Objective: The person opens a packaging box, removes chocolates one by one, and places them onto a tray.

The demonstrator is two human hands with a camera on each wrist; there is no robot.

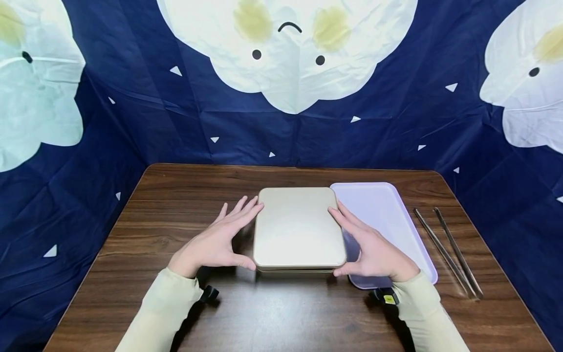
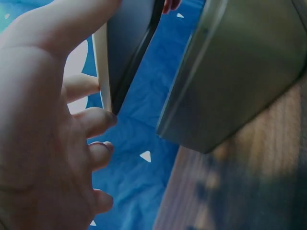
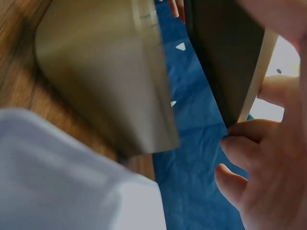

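A pale gold square tin lid (image 1: pixel 299 225) is held level between both hands. In the wrist views it is raised off the deep tin box (image 2: pixel 240 72), with a gap between them. My left hand (image 1: pixel 215 239) grips the lid's left edge, thumb at the near corner and fingertips along the side. My right hand (image 1: pixel 374 247) grips the right edge in the same way. The lid's dark underside shows in the right wrist view. From the head view the lid covers the box, so its contents are hidden.
A lilac tray (image 1: pixel 396 220) lies right of the box, partly beneath my right hand and wrist. Metal tongs (image 1: pixel 453 256) lie farther right on the wooden table (image 1: pixel 176 195). A blue cloth (image 1: pixel 176 132) with white cloud shapes hangs behind and at the sides.
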